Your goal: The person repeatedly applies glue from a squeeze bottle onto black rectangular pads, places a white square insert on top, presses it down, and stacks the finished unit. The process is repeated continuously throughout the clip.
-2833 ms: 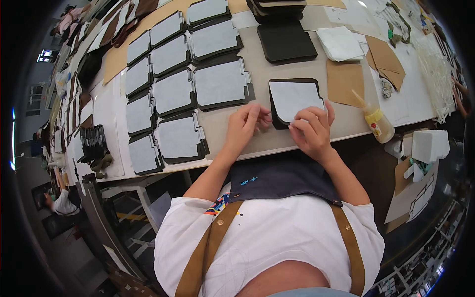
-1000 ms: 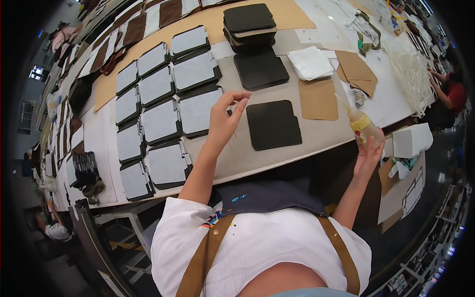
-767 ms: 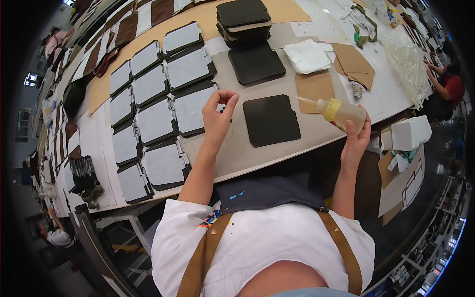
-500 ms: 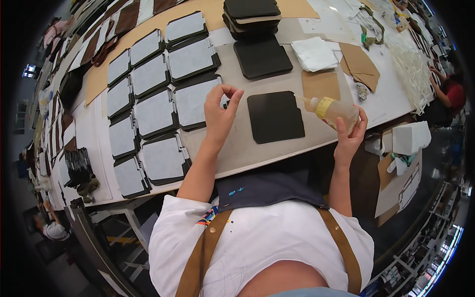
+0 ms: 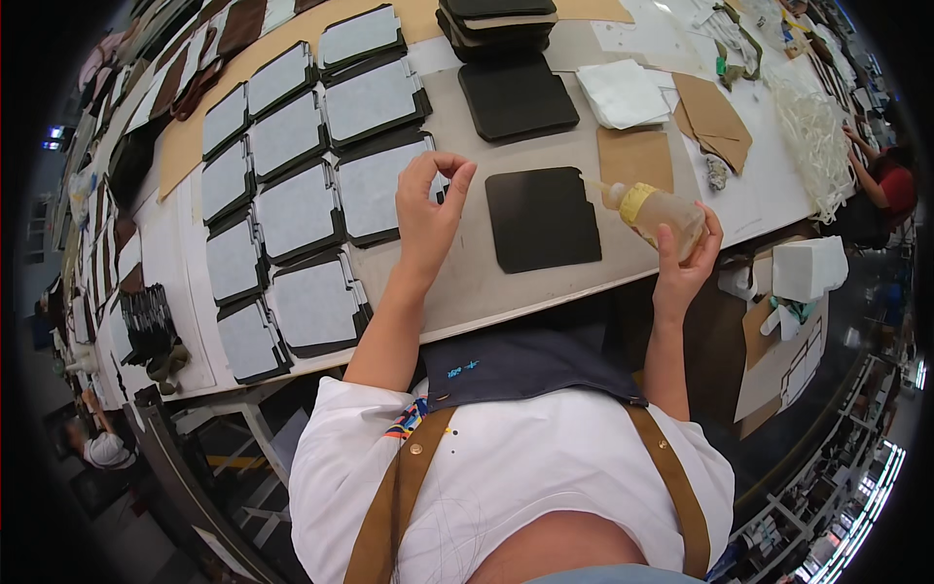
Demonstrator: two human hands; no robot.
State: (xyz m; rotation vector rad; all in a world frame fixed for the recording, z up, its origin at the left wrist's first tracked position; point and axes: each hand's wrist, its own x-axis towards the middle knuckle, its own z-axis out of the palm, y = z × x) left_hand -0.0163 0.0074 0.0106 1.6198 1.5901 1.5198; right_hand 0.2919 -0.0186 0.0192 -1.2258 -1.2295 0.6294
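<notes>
My right hand [image 5: 687, 263] is wrapped round a translucent squeeze bottle [image 5: 666, 217] with a yellow band and a thin nozzle. The bottle lies tilted, and its nozzle tip points left at the upper right corner of a flat black panel [image 5: 543, 220]. Whether the tip touches the panel, I cannot tell. My left hand [image 5: 428, 209] hovers left of that panel, its thumb and fingertips curled together in a pinch with nothing visible between them. Beyond the panel sits another black panel stack [image 5: 518, 97].
Rows of black pieces topped with pale grey sheets [image 5: 295, 212] cover the table's left part. A taller black pile [image 5: 498, 24] stands at the back. White sheets [image 5: 623, 94] and brown card [image 5: 634, 161] lie to the right. Another person in red [image 5: 887, 185] sits at far right.
The table and its pieces sit slightly higher in the view. The bottle's nozzle still points at the panel's upper right corner, and both hands keep nearly the same pose.
</notes>
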